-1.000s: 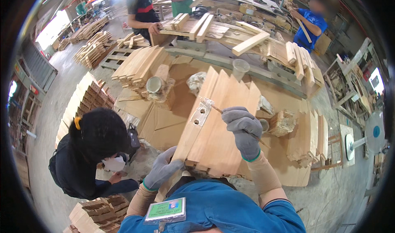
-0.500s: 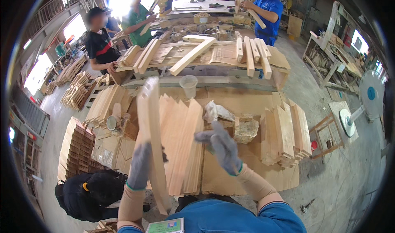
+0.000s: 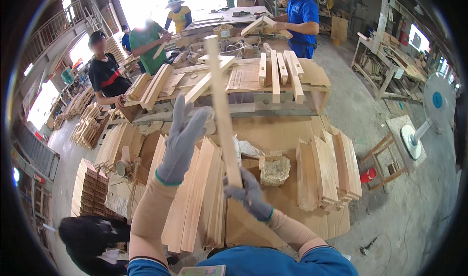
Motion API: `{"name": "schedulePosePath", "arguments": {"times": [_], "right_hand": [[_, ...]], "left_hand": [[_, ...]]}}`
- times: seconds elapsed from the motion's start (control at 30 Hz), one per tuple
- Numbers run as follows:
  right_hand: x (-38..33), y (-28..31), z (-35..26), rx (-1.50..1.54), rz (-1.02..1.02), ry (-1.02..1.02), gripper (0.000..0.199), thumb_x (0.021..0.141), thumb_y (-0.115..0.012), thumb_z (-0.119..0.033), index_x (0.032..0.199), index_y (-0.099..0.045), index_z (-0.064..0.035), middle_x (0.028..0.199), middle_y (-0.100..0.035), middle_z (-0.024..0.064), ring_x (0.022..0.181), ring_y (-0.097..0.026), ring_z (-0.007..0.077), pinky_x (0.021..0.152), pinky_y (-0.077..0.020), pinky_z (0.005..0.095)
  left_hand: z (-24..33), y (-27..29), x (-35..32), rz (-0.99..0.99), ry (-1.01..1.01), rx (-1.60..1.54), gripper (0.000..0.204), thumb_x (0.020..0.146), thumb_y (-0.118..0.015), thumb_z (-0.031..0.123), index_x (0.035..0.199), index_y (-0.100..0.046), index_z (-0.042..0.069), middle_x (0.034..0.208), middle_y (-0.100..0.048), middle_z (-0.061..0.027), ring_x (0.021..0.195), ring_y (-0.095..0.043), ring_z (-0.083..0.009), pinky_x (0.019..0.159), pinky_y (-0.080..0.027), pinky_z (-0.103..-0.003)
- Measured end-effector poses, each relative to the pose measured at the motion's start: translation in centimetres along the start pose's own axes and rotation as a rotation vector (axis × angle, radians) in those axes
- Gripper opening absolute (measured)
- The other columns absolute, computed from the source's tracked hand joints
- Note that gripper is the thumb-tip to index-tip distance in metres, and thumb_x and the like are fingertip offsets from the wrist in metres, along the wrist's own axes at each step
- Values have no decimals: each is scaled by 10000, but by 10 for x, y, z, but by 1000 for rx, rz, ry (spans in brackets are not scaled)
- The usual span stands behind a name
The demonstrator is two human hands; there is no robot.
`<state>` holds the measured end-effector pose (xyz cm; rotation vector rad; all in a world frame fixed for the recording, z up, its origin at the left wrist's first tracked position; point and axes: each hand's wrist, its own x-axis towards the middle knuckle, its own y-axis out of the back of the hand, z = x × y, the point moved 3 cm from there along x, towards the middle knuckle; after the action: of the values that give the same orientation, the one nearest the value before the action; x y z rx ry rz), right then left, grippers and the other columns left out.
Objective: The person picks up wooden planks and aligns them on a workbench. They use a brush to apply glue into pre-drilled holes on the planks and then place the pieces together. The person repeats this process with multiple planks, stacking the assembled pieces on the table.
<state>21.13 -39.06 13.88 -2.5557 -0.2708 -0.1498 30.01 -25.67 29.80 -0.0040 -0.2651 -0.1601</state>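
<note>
A long wooden slat is gripped upright by the right hand; left hand is raised beside it, fingers open.

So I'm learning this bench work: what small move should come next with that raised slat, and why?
Probably bring the open left hand onto the long pale wooden slat. Only the right hand grips it, at its bottom end, and it stands nearly upright above the pale wooden boards, so it looks top-heavy.

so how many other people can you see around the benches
5, perhaps more hidden. One in black at the left bench, one in green beside them, one in yellow with a hat behind, one in blue at the far bench, one crouching lower left.
</note>
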Motion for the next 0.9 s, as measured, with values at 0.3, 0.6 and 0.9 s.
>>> {"name": "schedulePosePath", "arguments": {"times": [0.3,0.6,0.9], "right_hand": [[181,119,-25,187,314,26,220,867,-660,-185,969,-568,-12,817,-596,79,579,-568,160,492,-483,277],[288,183,-5,268,417,-70,271,855,-696,-241,971,-555,-41,792,-563,90,637,-564,183,532,-513,327],[155,139,35,195,181,-105,342,963,-523,-240,1227,-507,-23,1214,-506,157,1119,-516,280,948,-459,392]], "left_hand": [[-46,57,-59,177,185,-58,620,964,-503,148,1502,-195,125,1384,-374,-145,1087,-544,-203,906,-490,-353],[-51,124,-124,454,274,19,606,963,-516,163,1478,-215,60,1282,-448,-73,1034,-569,-209,863,-512,-370],[-82,124,-204,642,410,-190,625,958,-517,187,1468,-203,8,1354,-399,-163,1079,-536,-265,907,-477,-404]]}}
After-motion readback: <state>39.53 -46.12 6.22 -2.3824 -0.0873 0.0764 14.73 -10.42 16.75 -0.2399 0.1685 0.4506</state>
